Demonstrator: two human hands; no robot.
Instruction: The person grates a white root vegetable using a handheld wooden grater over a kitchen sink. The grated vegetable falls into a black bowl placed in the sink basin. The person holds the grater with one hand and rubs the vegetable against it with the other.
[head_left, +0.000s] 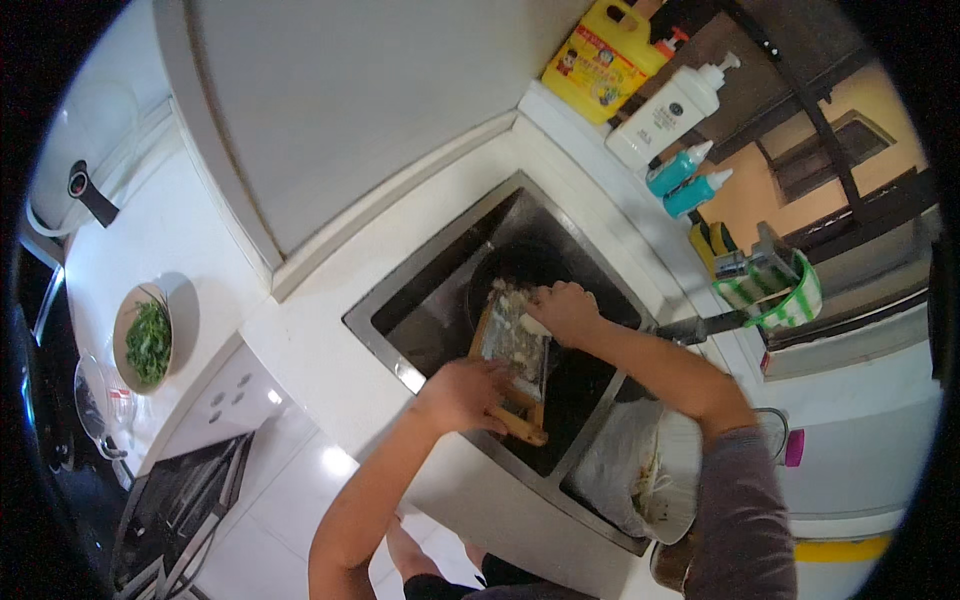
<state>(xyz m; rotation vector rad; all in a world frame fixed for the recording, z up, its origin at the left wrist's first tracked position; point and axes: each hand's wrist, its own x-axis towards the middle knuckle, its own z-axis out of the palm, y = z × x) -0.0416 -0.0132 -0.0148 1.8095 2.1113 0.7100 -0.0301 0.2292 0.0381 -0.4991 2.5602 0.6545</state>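
Note:
A wood-framed grater (514, 345) slopes over the larger basin of the steel sink (431, 300). My left hand (469, 394) holds its near end by the wooden frame. On the grating surface, my right hand (566, 311) presses a pale piece of food (532, 325), mostly covered by the fingers; its exact kind cannot be told. Pale wet shreds (510, 292) cling to the far end of the grater. Beneath that end sits a dark round vessel (487, 262), partly lost in the basin's shadow.
The smaller basin holds a white strainer basket (679, 480) with scraps and a plastic bag (615, 457). Bottles (664, 116) and a green-striped container (799, 300) line the sill. A bowl of leafy greens (142, 337) and a glass lid (94, 397) are on the left counter (210, 277).

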